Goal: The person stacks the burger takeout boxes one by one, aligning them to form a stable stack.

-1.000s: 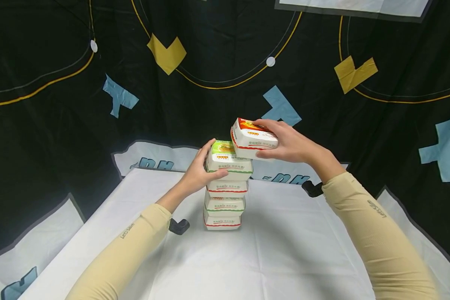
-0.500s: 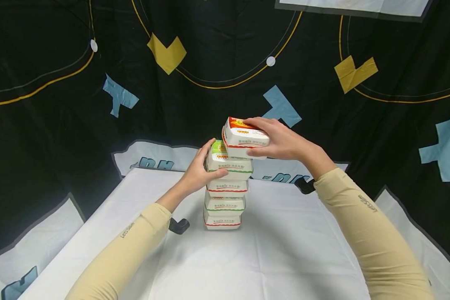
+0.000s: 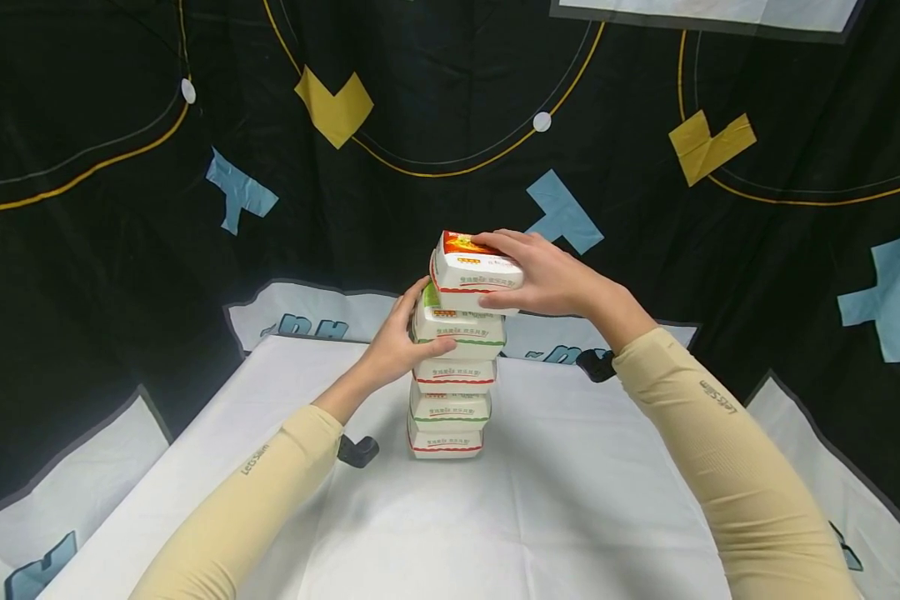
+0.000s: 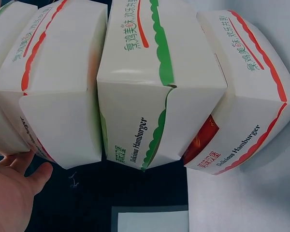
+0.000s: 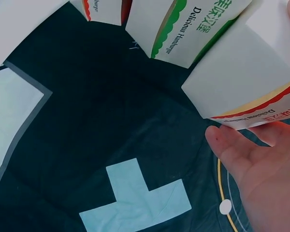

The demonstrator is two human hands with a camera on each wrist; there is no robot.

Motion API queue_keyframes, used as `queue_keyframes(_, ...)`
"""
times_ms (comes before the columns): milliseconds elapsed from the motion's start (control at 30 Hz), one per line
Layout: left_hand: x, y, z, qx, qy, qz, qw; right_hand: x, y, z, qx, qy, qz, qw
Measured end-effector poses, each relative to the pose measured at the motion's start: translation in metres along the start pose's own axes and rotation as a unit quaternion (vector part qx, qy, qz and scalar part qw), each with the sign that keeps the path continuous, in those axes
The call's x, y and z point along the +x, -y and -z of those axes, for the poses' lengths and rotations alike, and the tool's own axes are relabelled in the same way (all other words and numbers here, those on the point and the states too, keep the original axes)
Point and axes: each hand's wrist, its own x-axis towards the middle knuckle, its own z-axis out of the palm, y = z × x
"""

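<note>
White hamburger boxes with alternating red and green wavy trims form an upright stack. The bottom red-trimmed box (image 3: 446, 445) stands on the white table, with a green-trimmed one (image 3: 450, 411) and another red-trimmed one (image 3: 453, 375) above. My left hand (image 3: 395, 346) holds the upper green-trimmed hamburger box (image 3: 468, 332), thumb across its front and fingers at its left side. With thumb in front and fingers over the top, my right hand (image 3: 551, 271) grips a hamburger box with a red lid (image 3: 472, 275). That box sits over the stack, slightly right of centre; whether it bears fully on the box below is hidden.
The white-covered table (image 3: 405, 533) spreads around the stack. A black curtain (image 3: 435, 92) with yellow and blue patches hangs behind it. Dark wrist-worn pieces show near the left wrist (image 3: 357, 452) and near the right wrist (image 3: 596, 365).
My right hand has moved left with the red-lidded hamburger box, bringing it more over the stack. My left hand and the lower boxes have stayed in place.
</note>
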Motion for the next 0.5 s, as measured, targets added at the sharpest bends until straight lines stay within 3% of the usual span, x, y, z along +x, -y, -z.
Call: queue_keyframes(500,0.002,0.004,-0.001,-0.008,0.002,-0.014,0.9999,0.008,0.011,-0.001,-0.023,0.008,-0.008,0.9997)
